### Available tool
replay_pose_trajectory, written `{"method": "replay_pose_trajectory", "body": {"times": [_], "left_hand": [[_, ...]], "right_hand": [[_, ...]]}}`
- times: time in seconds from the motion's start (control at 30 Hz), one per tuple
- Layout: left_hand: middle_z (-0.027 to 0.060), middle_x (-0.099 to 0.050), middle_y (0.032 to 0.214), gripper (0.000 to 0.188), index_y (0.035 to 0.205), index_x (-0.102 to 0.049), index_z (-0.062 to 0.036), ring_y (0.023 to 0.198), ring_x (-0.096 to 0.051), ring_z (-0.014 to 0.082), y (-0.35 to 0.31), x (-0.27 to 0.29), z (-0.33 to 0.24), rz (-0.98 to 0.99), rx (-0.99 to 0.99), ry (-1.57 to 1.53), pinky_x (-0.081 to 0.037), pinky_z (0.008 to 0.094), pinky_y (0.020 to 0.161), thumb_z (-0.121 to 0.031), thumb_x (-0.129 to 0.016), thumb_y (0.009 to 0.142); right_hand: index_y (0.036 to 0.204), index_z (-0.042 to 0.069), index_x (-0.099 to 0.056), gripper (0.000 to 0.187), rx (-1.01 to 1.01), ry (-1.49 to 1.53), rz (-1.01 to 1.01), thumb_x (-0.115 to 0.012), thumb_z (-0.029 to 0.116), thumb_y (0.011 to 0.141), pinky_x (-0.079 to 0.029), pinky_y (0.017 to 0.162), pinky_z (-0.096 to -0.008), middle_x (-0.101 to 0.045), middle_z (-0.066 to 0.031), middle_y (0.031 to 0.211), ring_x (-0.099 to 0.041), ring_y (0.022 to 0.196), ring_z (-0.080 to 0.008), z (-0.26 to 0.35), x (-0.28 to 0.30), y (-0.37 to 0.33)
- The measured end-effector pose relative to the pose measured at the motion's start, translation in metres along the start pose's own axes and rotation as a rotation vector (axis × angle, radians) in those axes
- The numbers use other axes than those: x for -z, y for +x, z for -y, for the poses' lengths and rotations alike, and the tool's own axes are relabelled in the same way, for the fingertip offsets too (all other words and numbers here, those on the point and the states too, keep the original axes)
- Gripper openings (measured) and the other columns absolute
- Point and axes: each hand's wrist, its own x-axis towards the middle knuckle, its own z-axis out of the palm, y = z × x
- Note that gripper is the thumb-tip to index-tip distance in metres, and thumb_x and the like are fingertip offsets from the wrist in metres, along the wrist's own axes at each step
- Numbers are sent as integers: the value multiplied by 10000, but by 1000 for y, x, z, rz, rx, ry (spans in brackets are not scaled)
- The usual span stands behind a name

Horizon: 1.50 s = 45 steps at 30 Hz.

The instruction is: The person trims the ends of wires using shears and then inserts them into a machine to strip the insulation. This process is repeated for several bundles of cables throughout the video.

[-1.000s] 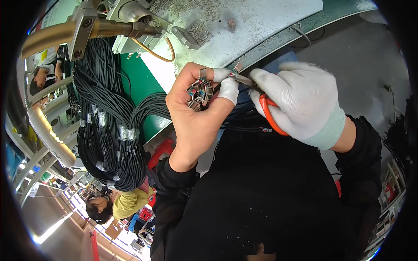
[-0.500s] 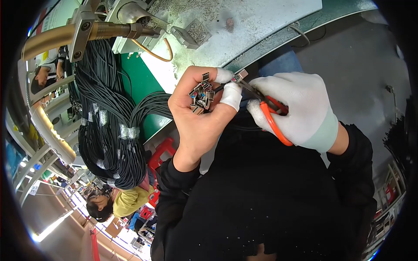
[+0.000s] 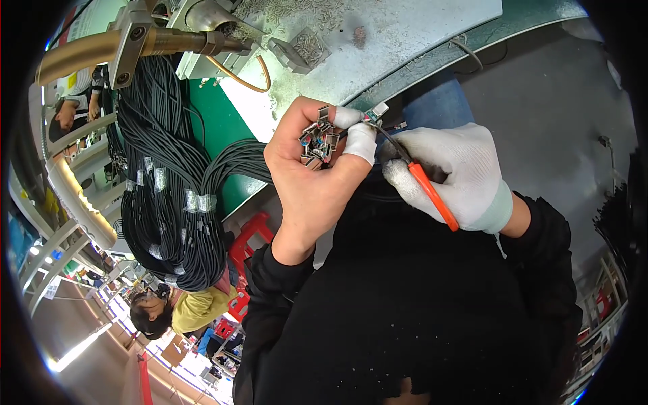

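Your left hand (image 3: 307, 185) is bare but for white wraps (image 3: 360, 142) on the thumb and forefinger, and its grip is curled closed around a cluster of small metal connectors (image 3: 320, 138), which fill the hollow between palm and fingers with their silver ends turned every way. One connector (image 3: 379, 111) stands apart from that cluster: it pokes out past the pinched tips of thumb and forefinger, on the side toward your other hand, and in view it lies against the near edge of the desk (image 3: 418, 47). Your right hand (image 3: 462, 172), in a white glove, has its grip wrapped around an orange-handled tool (image 3: 432, 192), whose metal nose reaches to the base of that connector; how far apart the tool's jaws stand is too small to tell. A dark plug end (image 3: 401, 125) sticks out just beside the glove's fingers. At the desk's left end, a thick bundle of black cables (image 3: 162, 121) hangs over the edge, bound with clear wraps (image 3: 200, 202). Toward the desk's far edge, a small metal tray (image 3: 300, 54) of silver bits sits near a brass-coloured machine arm (image 3: 175, 44), with more bits strewn around.
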Motion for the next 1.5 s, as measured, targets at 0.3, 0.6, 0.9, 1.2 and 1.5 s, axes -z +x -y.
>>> {"method": "replay_pose_trajectory", "body": {"times": [0.3, 0.6, 0.9, 1.2, 1.5], "left_hand": [[-45, -598, 781, 181, 863, -543, -23, 656, -493, -16, 3, 2, -3, -46, 52, -89, -398, 151, 580, 55, -685, 782], [-52, -569, 750, 203, 836, -507, -35, 617, -443, -20, 2, 9, 11, -101, -77, -11, -360, 150, 547, 50, -683, 778], [-43, -525, 706, 144, 885, -537, -40, 559, -404, 2, 14, 33, 27, -90, 291, -325, -332, 175, 502, 6, -660, 827], [-23, -470, 670, 37, 929, -559, -26, 493, -335, 51, 72, 75, 39, 42, 253, -545, -280, 210, 452, -53, -579, 913], [1, -459, 659, 92, 938, -544, 2, 518, -357, 71, 83, 84, 49, 98, 162, -539, -301, 220, 457, -68, -600, 919]], "right_hand": [[930, 40, -665, 184, 2, 21, 15, -721, 140, 786, -472, 518, -284, -616, -120, 687, -613, 562, -257, 1, -7, 6], [839, 26, -629, 144, 58, -181, -137, -693, 153, 814, -442, 483, -287, -565, -100, 618, -567, 509, -244, 2, -26, 20], [877, -8, -647, 270, -396, 388, 166, -555, 243, 915, -395, 413, -215, -570, -10, 590, -510, 442, -42, -5, -31, 34], [805, -7, -587, 275, -348, 188, 124, -576, 248, 908, -385, 407, -216, -509, -4, 536, -499, 433, -58, -7, -14, 130], [791, 9, -627, 291, -387, 314, 328, -646, 280, 896, -454, 467, -269, -570, -66, 593, -584, 470, -156, -19, 0, 156]]}}
